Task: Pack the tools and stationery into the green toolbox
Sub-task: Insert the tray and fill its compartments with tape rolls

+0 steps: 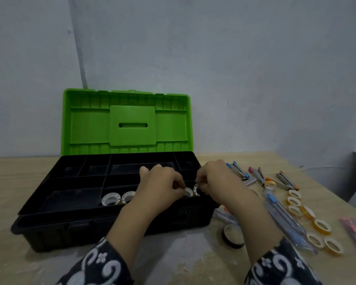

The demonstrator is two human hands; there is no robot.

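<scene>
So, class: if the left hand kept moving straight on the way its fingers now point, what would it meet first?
Probably the small white-cored tape roll in the right hand: the left hand points rightward along the black tray's front compartment, pinching another roll. Depth is unclear.

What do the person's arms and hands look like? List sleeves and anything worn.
Both hands, left hand and right hand, are bare: no gloves, and no rings or watch show. Both forearms are uncovered. Each arm has a dark sleeve pushed up toward the elbow, left sleeve and right sleeve, printed with white swirls and small white flowers.
</scene>
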